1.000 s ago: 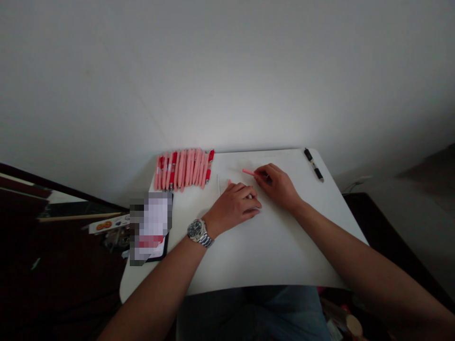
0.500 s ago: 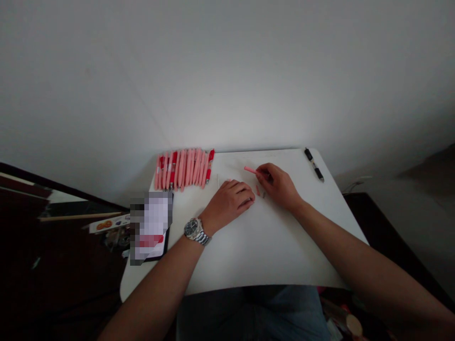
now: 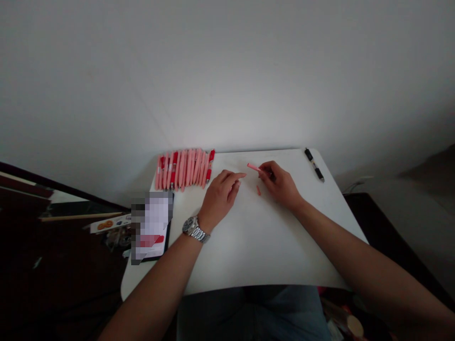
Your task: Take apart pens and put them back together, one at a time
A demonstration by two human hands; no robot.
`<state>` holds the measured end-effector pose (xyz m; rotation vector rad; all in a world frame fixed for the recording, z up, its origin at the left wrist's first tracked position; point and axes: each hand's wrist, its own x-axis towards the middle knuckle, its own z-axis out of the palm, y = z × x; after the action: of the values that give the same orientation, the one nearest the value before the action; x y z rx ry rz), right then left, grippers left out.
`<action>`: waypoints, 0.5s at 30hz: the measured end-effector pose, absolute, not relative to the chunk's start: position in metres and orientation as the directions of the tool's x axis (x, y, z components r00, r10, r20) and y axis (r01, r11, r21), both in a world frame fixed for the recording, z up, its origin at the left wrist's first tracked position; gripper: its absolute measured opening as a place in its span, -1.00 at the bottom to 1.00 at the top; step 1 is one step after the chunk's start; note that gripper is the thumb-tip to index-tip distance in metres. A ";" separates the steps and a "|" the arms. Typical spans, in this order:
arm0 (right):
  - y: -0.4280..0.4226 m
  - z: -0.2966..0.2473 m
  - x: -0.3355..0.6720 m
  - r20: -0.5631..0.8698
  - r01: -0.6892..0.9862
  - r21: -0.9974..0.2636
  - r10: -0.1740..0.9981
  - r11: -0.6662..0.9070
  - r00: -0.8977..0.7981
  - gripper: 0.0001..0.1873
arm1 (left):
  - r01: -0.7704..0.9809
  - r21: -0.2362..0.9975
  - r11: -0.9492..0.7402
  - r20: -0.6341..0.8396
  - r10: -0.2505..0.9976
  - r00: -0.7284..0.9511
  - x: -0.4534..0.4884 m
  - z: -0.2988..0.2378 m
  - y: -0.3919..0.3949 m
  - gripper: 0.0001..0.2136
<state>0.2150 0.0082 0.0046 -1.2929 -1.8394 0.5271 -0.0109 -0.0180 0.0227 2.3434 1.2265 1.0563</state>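
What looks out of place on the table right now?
A small pink piece lies loose on the table beside the right hand, which holds a pink barrel. A black pen sits alone, slanted, at the far right corner, apart from the pen row.

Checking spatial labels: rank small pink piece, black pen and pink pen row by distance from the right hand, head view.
1. Small pink piece, left of the right hand holding a pink tube.
2. Black pen, far right corner.
3. Pink pen row, far left.
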 end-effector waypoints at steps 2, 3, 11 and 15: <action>0.008 0.005 0.215 0.377 0.576 -0.716 0.913 0.395 -0.157 -0.71 | 0.569 0.584 -0.579 0.492 0.810 0.320 -0.012 0.023 -0.017 -0.74; 0.008 0.005 0.215 0.379 0.576 -0.714 0.911 0.398 -0.160 -0.71 | 0.561 0.602 -0.568 0.495 0.817 0.296 -0.012 0.022 -0.016 -0.75; 0.008 0.004 0.215 0.383 0.586 -0.699 0.907 0.410 -0.177 -0.74 | 0.339 0.827 -0.447 0.445 0.891 0.091 -0.013 0.015 -0.009 -0.87; 0.008 0.004 0.216 0.390 0.584 -0.690 0.899 0.427 -0.197 -0.73 | 0.271 0.860 -0.432 0.444 0.896 0.016 -0.015 0.015 -0.007 -0.86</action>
<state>0.2158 0.0079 0.0042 -1.2592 -1.8956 0.5073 -0.0146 -0.0074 0.0151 1.7387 1.1954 1.4409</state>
